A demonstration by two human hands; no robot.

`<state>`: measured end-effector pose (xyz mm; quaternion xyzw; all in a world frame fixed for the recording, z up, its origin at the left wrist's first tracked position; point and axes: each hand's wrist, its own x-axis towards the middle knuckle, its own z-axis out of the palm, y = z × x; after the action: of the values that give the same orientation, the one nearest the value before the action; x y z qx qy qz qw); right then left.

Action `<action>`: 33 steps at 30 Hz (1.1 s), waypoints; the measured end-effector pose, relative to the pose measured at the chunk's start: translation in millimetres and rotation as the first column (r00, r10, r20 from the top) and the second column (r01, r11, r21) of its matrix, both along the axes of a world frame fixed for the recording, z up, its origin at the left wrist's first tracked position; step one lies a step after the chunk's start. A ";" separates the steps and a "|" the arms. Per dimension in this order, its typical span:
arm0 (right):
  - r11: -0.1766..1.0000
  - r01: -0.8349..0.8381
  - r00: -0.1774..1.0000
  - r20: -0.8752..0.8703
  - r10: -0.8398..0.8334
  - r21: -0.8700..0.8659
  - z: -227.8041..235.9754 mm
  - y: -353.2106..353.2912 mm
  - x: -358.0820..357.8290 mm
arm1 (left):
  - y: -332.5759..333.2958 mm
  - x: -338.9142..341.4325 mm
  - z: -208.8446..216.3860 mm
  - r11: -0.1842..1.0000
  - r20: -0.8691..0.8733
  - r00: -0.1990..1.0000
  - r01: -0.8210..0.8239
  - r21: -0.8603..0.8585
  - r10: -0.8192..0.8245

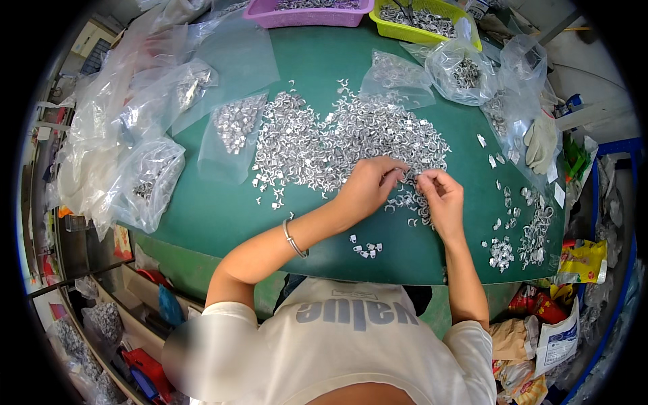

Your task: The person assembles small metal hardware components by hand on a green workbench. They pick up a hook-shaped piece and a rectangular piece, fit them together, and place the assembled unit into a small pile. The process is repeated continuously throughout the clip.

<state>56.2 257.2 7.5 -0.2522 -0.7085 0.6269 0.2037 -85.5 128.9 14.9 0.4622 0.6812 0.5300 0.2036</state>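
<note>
A wide heap of small silvery, curved metal pieces point(378, 131) covers the middle of the green table point(307, 61). At the heap's near right side, my left hand point(368, 185) reaches in with thumb and fingers brought close together. My right hand point(443, 199) faces it, thumb and forefinger pinched. Anything between the fingertips of either hand is too small to make out. Loose curved pieces point(412, 202) lie between and below the hands. Nearer the table's front edge is a small group of flat silvery tags point(365, 251).
Pieces in clear plastic bags lie left point(158, 172), near the heap point(239, 125) and back right point(464, 71). A purple basket point(307, 18) and a yellow-green basket point(398, 30) stand at the back. Sorted piles point(501, 253) and a pale glove point(540, 143) are at the right.
</note>
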 end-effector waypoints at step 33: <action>0.555 -0.123 0.973 0.211 -0.097 0.823 -13.3 59.5 -71.3 | 72.9 -50.4 -25.9 0.987 -0.598 0.797 0.017 0.162 0.084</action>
<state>-15.2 316.7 -5.8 -0.1923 -0.9405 0.1858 0.2097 -135.9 201.8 -11.0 0.6092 0.6741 0.4117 -0.0706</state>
